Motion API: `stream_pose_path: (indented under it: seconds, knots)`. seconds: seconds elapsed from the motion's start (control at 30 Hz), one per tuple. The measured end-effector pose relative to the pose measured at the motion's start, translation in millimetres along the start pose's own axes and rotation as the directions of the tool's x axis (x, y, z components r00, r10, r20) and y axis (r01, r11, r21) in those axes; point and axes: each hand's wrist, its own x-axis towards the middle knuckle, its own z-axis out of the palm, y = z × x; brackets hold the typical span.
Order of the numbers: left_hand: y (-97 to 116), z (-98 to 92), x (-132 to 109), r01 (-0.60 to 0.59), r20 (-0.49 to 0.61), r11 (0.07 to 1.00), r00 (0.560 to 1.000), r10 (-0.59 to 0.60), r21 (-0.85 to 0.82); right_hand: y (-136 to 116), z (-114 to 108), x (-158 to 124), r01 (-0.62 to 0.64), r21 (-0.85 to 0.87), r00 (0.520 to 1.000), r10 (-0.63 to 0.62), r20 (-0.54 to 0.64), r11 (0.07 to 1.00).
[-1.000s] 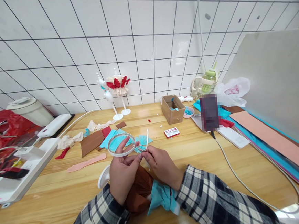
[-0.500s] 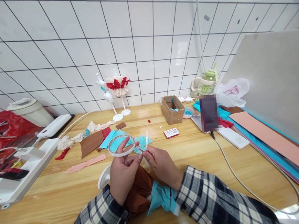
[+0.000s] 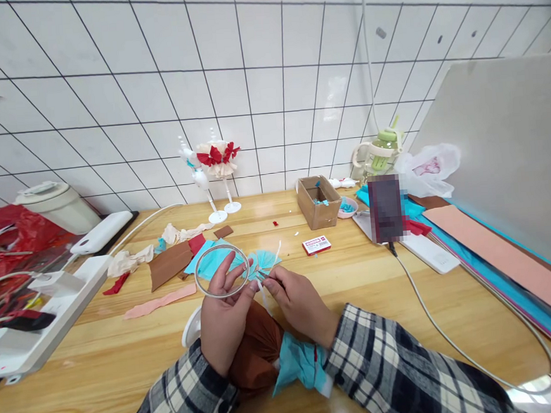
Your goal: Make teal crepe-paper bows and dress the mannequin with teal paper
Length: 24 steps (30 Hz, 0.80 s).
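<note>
My left hand point(image 3: 227, 315) has a clear ring point(image 3: 198, 287), perhaps a roll of tape, around its raised fingers, while its thumb and a finger pinch near a blue gathered piece point(image 3: 264, 260). Beside it, my right hand point(image 3: 301, 301) is closed with fingertips pressed together on a thin white strip point(image 3: 278, 251), close to the left thumb. Small metallic tips show between the hands, too small to name. Below the hands lies a gathered brown fabric piece point(image 3: 254, 358) joined to a blue one point(image 3: 294, 361). A white round base point(image 3: 192, 327) is partly hidden behind my left wrist.
Fabric scraps point(image 3: 170, 264) lie at the left, near a power strip point(image 3: 59, 312). Two white stands point(image 3: 218, 217) are at the back. A cardboard box point(image 3: 319, 209), a small red-white box point(image 3: 317, 246) and a blurred device point(image 3: 386, 209) with a cable stand to the right.
The ring on my left hand has tilted more upright and its fingers have spread. The white strip has shifted to the right, and a piece of it now hangs below the fingertips.
</note>
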Motion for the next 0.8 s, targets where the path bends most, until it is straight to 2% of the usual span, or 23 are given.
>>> stream_pose_path:
  seconds: [0.3,0.8]
  knots:
    - [0.0,1.7,1.0,-0.030,0.008,0.997,1.000,0.030,-0.065,1.0,-2.3,1.3,0.011,0.022,1.000,-0.011,-0.003,1.000]
    - [0.5,-0.2,1.1,0.001,-0.001,1.000,1.000,-0.001,0.027,1.4,-2.3,1.3,0.030,-0.016,0.999,-0.030,-0.013,0.999]
